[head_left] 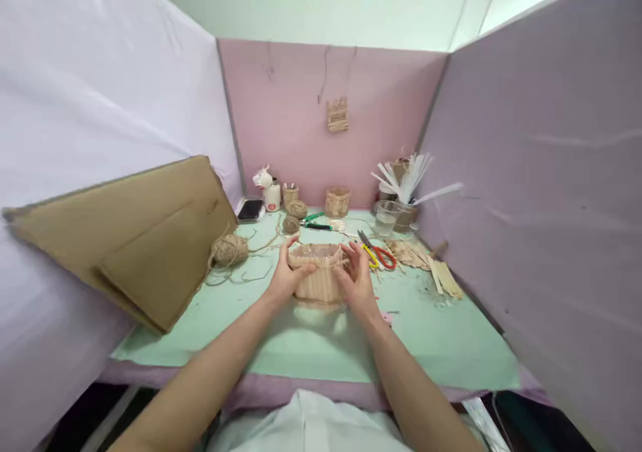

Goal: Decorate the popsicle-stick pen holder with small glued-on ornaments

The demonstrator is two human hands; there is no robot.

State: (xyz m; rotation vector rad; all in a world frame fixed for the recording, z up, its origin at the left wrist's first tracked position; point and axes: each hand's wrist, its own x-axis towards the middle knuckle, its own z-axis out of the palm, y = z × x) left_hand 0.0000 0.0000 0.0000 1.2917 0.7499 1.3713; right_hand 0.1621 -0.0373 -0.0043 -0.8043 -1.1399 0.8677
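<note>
Between my two hands is a small basket (319, 283) of flat wooden strips, with a twine-like band along its rim and base. My left hand (287, 273) grips its left side, the thumb lying across the front below the rim. My right hand (357, 279) is closed on the right side, fingers at the rim and thumb on the front. A thin pale strand runs along the front near the rim, toward my right fingertips. Whether my right fingers pinch the strand too, I cannot tell. The basket's far side is partly hidden.
Behind the basket lie scissors (384, 257), green-handled pliers (318, 226) and a twine ball (291, 224). A larger twine ball (229, 250) and a leaning cardboard sheet (165, 238) are at left. At right are wooden strips (446, 279), a clear cup (386, 218) and white sticks (410, 179).
</note>
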